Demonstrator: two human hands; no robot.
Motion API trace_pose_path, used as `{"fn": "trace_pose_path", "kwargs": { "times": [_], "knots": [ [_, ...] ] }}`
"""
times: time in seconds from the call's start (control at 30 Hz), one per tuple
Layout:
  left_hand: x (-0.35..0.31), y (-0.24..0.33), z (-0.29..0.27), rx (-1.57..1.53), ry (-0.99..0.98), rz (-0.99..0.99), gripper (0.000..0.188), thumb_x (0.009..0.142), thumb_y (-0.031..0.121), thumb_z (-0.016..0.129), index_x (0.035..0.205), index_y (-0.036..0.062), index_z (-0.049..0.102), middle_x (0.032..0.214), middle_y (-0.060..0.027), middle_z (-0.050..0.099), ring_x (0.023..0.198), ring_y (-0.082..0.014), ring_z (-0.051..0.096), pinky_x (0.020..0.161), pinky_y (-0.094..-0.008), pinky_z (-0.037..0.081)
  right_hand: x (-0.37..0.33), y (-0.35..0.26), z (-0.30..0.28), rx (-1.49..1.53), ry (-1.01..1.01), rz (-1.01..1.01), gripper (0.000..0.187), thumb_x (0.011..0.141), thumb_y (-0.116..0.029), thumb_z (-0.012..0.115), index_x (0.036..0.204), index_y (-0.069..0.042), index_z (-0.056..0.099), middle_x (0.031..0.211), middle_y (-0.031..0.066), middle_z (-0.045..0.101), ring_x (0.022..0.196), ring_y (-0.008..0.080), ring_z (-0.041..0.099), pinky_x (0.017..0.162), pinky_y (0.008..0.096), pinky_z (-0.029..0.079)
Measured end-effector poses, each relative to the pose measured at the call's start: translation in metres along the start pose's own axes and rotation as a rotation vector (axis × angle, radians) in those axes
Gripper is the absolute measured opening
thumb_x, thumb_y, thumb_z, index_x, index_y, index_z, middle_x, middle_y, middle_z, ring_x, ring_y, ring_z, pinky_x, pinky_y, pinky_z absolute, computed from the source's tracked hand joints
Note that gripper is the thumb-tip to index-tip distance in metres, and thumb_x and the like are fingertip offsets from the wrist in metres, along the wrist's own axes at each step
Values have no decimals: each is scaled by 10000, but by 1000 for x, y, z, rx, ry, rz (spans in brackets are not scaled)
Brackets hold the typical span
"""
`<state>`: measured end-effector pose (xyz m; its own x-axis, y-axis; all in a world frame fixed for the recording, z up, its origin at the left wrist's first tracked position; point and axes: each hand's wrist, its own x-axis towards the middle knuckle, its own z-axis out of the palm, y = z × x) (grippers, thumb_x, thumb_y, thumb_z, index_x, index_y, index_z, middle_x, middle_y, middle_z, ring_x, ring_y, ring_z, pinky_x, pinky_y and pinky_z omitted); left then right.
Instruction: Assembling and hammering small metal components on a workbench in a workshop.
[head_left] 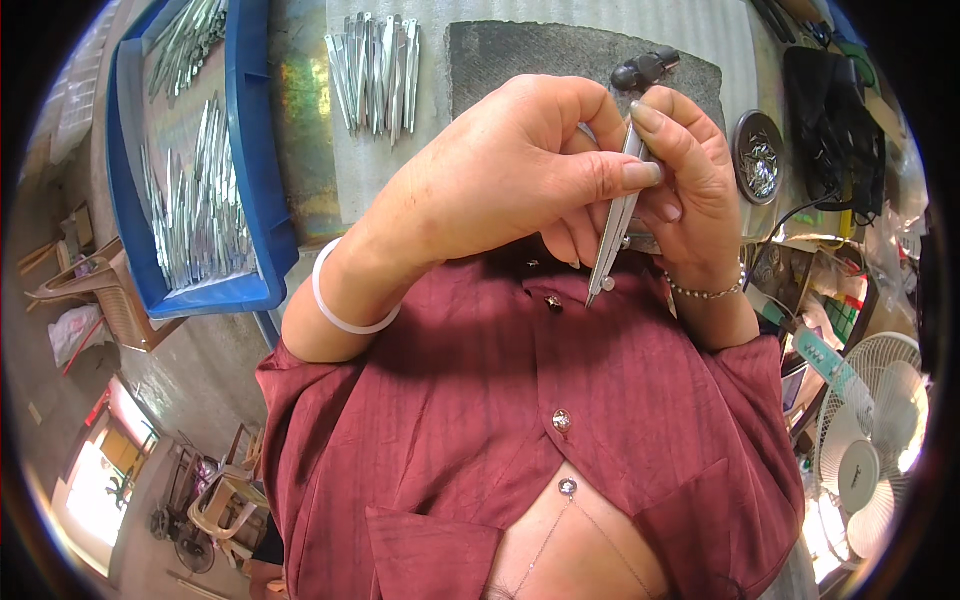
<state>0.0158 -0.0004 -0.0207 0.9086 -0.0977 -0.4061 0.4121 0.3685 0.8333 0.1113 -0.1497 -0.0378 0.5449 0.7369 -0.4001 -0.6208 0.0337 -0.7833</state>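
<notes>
Red shirt cloth [640,420] with small round buttons fills the lower part of the head view, closest to the lens. Above it the two hands meet in front of the chest. The left hand [500,180], a white bangle [345,305] on its wrist, is curled with thumb and forefinger closed on a pair of slim metal tweezers [615,235]. The right hand [690,175], wearing a beaded bracelet [705,292], pinches the same tweezers near the upper end, fingertips pressed to the metal. The tweezers hang tip down, held clear of the worktable, with the point just above the shirt front.

Beyond the hands, a loose bundle of similar tweezers [378,70] lies on the pale table surface [540,25], and a blue plastic tray [250,160] to the left holds many more in rows. A small hammer [645,68] rests on a dark stone slab [520,55]. Judging from the piles, one piece is being checked or adjusted while a good many wait; which pile is finished I cannot tell.
</notes>
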Motion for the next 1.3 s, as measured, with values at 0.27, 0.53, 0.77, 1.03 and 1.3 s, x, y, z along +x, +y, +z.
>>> {"fn": "trace_pose_path", "kwargs": {
  "times": [0.27, 0.53, 0.77, 1.03, 1.3],
  "knots": [
    [12, 10, -4, 93, -132, -29, 189, 883, 172, 620, 825, 31, 507, 629, -35, 616, 480, -77, 598, 396, -167, 461, -10, 3, 3, 25, 86, -130, 160, 888, -149, 584, 763, -56, 549, 583, -10, 506, 382, 20, 346, 342, 167, 260],
    [23, 21, 0, 115, -230, -63, 195, 879, 168, 624, 839, 25, 497, 629, -62, 627, 489, -107, 617, 398, -176, 471, -16, 0, 0, 47, 140, -199, 169, 902, -156, 566, 764, -67, 527, 585, -14, 504, 386, 14, 336, 344, 161, 251],
    [27, 30, 6, 55, -256, -80, 199, 879, 162, 624, 838, 14, 497, 625, -75, 623, 487, -126, 620, 399, -183, 475, -19, -9, 1, 154, 134, -192, 177, 909, -157, 554, 760, -77, 503, 584, -21, 487, 387, 13, 326, 344, 157, 253],
    [31, 25, 7, 20, -258, -3, 209, 863, 164, 648, 820, 19, 505, 618, -62, 615, 467, -107, 598, 393, -169, 447, -18, -10, -1, 152, 157, -191, 168, 903, -145, 562, 758, -74, 515, 578, -19, 486, 388, 16, 325, 339, 163, 256],
    [27, 26, 9, 58, -172, -11, 218, 841, 155, 676, 773, 35, 507, 585, -37, 594, 428, -70, 549, 360, -158, 376, -14, -6, -4, 175, 119, -181, 147, 900, -134, 564, 775, -65, 529, 571, -17, 490, 390, 18, 334, 342, 166, 261]
  ]
}}
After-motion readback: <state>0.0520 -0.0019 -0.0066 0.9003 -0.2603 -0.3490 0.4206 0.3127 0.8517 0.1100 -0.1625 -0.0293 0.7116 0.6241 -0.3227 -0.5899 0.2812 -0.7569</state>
